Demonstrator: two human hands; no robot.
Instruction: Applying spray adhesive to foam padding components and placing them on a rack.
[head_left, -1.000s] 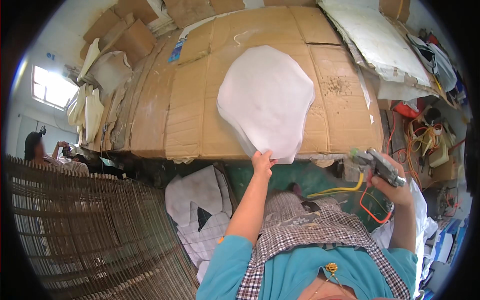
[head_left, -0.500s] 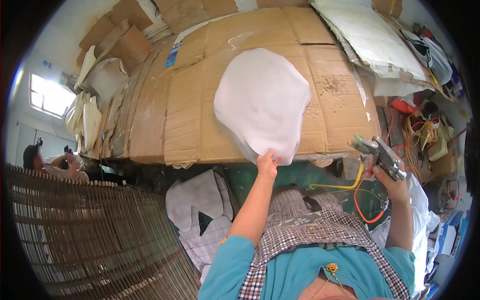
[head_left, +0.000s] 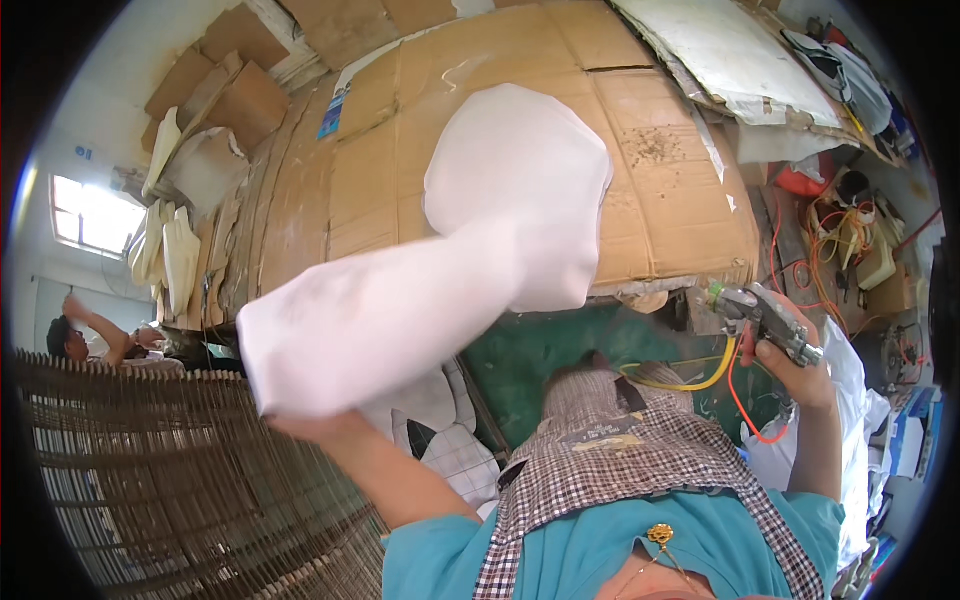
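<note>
My left hand, blurred by motion, grips the end of a pale, limp foam-like sheet; its fingers are mostly behind the sheet. The sheet stretches out to the left, and its far end overlaps a similar rounded pale piece lying on the cardboard-covered table. At the right, my right hand is closed around a metal spray gun, held just off the table's near edge. A yellow hose and an orange hose hang from the gun.
A rack of thin rods stands at the lower left, with another person beyond it. Light patterned pieces lie low beside my left arm. Tangled hoses are at the right, and a white-covered board is at the far right.
My left hand has swung from the table's near edge to the left, drawing the pale sheet off the piece beneath. The right hand keeps its hold on the spray gun, nearly unmoved.
</note>
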